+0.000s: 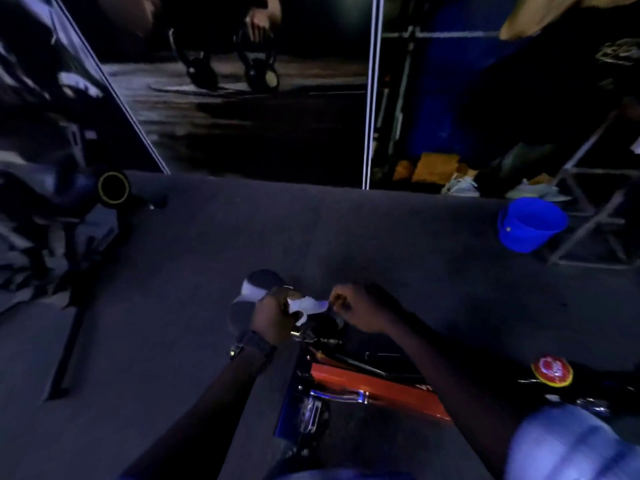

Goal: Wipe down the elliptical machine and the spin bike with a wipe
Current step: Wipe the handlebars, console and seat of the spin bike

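The scene is dim. My left hand [273, 315] grips a roll or pack of white wipes [251, 292] above the spin bike's front end. My right hand [360, 310] pinches a white wipe [306, 306] that stretches between both hands. Below them lies the spin bike [363, 379], with a red frame bar, a blue chrome part and a round red-and-yellow knob [552, 370]. A dark machine with a yellow-ringed round end [113, 187] stands at the left, probably the elliptical.
A blue bucket [530, 223] sits on the dark carpet at the right, beside a metal frame [595, 216]. Mirror panels [242, 98] line the far wall. Shoes and orange items [460, 183] lie at the wall's base.
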